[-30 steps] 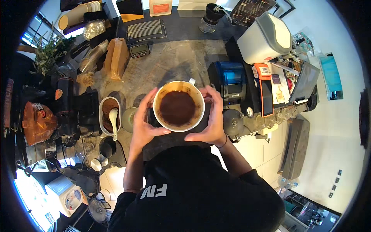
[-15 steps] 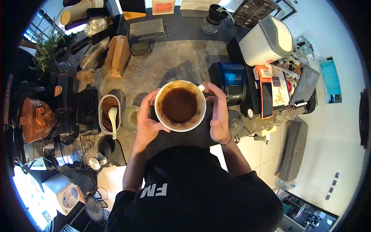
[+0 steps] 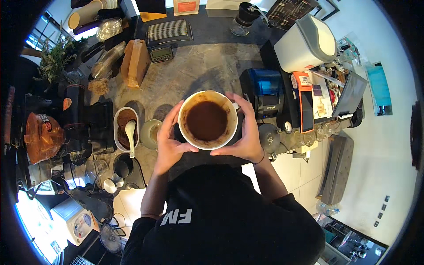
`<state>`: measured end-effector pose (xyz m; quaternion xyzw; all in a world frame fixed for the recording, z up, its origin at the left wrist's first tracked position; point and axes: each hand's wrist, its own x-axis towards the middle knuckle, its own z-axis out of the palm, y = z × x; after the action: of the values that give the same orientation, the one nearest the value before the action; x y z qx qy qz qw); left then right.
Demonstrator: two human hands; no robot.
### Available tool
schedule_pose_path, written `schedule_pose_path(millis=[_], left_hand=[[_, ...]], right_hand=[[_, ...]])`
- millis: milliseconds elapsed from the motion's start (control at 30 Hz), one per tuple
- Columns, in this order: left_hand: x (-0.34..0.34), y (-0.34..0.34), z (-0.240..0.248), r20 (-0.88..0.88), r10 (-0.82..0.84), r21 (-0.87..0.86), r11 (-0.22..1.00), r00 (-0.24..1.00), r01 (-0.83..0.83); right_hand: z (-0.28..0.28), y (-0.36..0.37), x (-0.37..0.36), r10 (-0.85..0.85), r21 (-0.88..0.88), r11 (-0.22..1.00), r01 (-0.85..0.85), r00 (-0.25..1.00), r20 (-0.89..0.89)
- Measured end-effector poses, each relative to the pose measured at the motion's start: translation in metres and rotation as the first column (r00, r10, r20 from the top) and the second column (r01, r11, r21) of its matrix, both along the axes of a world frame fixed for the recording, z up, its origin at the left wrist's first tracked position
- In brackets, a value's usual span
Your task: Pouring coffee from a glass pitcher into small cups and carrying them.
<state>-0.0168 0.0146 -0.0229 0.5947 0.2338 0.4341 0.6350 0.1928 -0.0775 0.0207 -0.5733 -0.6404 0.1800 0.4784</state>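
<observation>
A large white cup (image 3: 234, 126) with dark brown liquid in it and brown smears on its inner wall is held up in front of me, above the counter. My left hand (image 3: 170, 139) wraps the cup's left side, thumb along the near edge. On the other side my right hand (image 3: 246, 132) grips the cup around its handle, thumb also at the near edge. Left of the cup stands a small glass vessel (image 3: 151, 133). Beyond it is a white tub (image 3: 115, 132) of brown powder, with a pale spoon (image 3: 130, 132) resting in it.
A blue-black printer (image 3: 264, 92) and an orange-edged handheld terminal (image 3: 306, 104) stand to the right. At the back are a timer (image 3: 161, 54), a wire rack (image 3: 168, 33), a hand grinder (image 3: 244, 20) and a white bin (image 3: 300, 46). A brown paper bag (image 3: 134, 64) lies at left.
My right hand has closed in on the cup, its thumb now pressing the near side. The cup has shifted very slightly right.
</observation>
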Motion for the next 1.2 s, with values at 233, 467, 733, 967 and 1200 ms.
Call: schedule_pose_path(millis=[233, 467, 733, 967, 1200], left_hand=[[-0.007, 0.003, -0.002, -0.014, -0.035, 0.045, 0.998, 0.999, 0.036], [-0.006, 0.004, 0.004, -0.048, -0.051, 0.138, 0.989, 0.998, 0.057], [-0.008, 0.004, 0.008, -0.058, -0.037, 0.085, 0.995, 0.998, 0.042], [-0.008, 0.004, 0.01, -0.045, -0.043, 0.052, 0.998, 0.998, 0.046], [-0.007, 0.006, 0.007, -0.039, -0.064, 0.062, 0.996, 0.997, 0.066]], right_hand=[[-0.005, -0.001, -0.006, 0.012, 0.022, 1.0, -0.01, 0.996, -0.089], [-0.009, -0.003, -0.005, 0.016, 0.068, 0.998, -0.007, 0.992, -0.122], [-0.007, -0.002, -0.006, 0.035, 0.052, 0.998, -0.027, 0.984, -0.173], [-0.007, -0.001, -0.008, 0.04, 0.063, 0.998, -0.03, 0.984, -0.175], [-0.006, 0.0, -0.007, 0.031, 0.08, 0.997, -0.019, 0.987, -0.157]])
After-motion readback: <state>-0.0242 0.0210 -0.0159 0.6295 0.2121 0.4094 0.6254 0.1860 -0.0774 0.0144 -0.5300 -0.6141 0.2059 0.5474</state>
